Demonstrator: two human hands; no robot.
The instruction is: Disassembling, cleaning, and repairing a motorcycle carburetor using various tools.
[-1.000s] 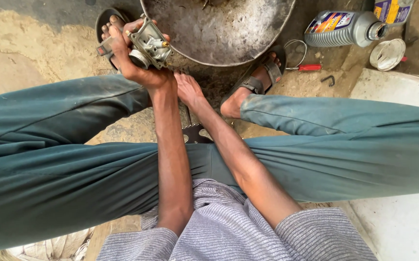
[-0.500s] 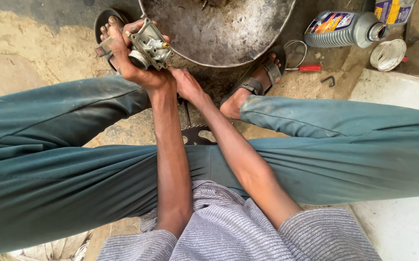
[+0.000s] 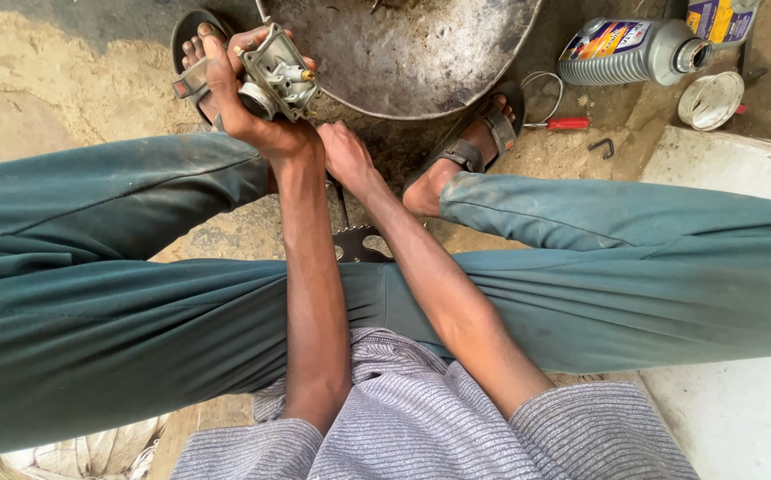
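Sandy ground [image 3: 65,80] beneath metal pan [image 3: 403,53]

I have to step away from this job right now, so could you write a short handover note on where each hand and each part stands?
Left hand: gripping the small grey metal carburettor body, held up above the left sandal.
Right hand: holds nothing that shows, lowered beside the left wrist, near the rim of the wide grey metal basin.
Nearby on the ground: grey plastic oil bottle lying on its side, red-handled screwdriver, round white lid, small bent hex key.
Done: carburettor is off and in hand, opened face up.
Left: cannot tell from this view.
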